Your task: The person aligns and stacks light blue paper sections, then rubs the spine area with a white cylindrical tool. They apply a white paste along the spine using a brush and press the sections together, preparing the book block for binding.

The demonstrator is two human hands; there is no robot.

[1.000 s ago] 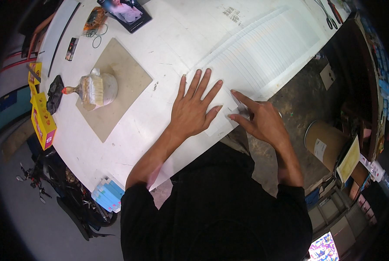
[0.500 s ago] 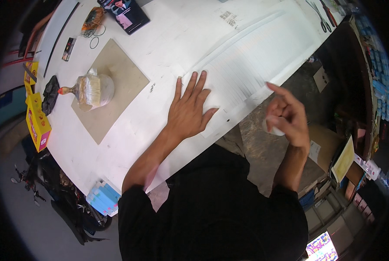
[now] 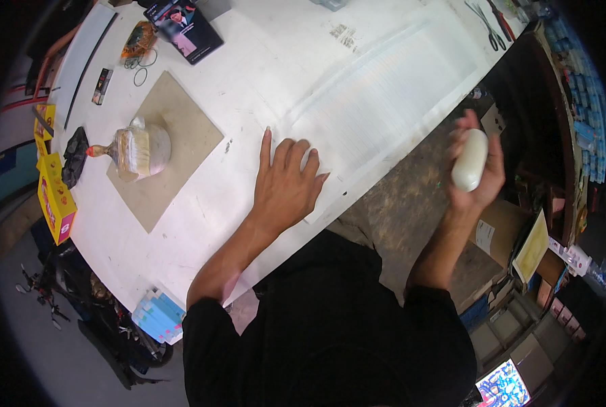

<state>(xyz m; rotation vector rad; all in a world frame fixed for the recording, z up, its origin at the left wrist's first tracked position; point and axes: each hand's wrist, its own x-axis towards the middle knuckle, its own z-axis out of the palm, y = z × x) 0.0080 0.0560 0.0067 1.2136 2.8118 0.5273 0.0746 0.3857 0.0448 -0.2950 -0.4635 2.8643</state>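
Left hand (image 3: 288,184) lies flat, fingers spread, pinning the white sheet (image 3: 377,102) at the table's (image 3: 181,230) edge; right hand (image 3: 478,166), at 3 o'clock off the table, grips a white bottle (image 3: 470,160) — best kept upright, sheet held taut.

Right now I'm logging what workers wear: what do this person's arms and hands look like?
Both arms wear black sleeves pushed up near the elbows, forearms bare. The left hand and right hand are bare: no gloves, and no rings, watch or bands that I can make out.
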